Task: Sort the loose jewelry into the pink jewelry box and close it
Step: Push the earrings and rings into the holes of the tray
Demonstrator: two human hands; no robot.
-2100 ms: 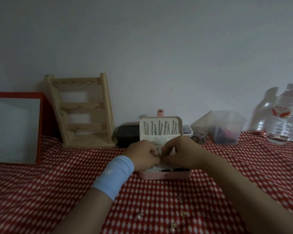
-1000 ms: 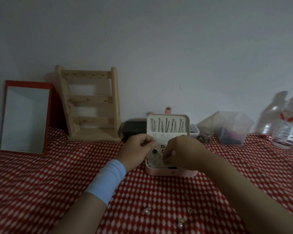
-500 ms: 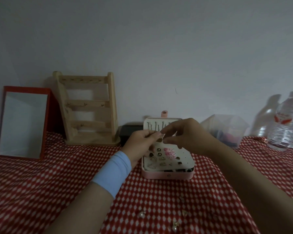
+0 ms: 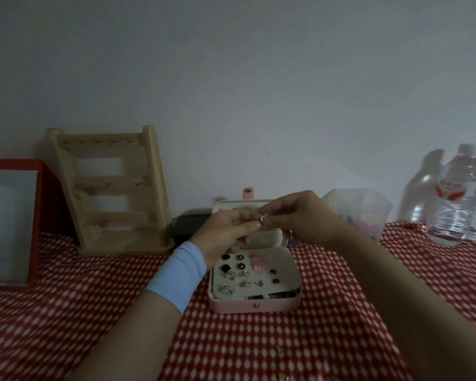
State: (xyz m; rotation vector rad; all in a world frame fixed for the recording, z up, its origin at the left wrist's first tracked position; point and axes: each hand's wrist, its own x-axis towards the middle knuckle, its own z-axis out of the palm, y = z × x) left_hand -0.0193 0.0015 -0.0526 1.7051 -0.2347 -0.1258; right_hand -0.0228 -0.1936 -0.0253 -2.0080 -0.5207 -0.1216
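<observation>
Red cloth (image 4: 66, 312) with white diamonds covers the table. At its far left a red-framed mirror (image 4: 8, 224) leans on the wall, with a wooden rack (image 4: 110, 188) beside it. A water bottle (image 4: 459, 193) stands far right, and a clear tub (image 4: 360, 207) sits nearer the middle. A black case (image 4: 188, 225) lies behind the left hand.

The pink box (image 4: 254, 306) sits open in the centre of the cloth, its lid (image 4: 267, 239) upright at the back and its clasp facing the person. Studs (image 4: 242, 273) and small pink pieces lie spread on its white tray.

Both hands meet in the air above the back of the box, in front of the lid. The left hand (image 4: 226, 229), in a blue wristband (image 4: 176, 273), and the right hand (image 4: 300, 215) have their fingertips together, pinching one tiny pale ring-like piece (image 4: 264, 217) between them; its exact kind is too small to tell
</observation>
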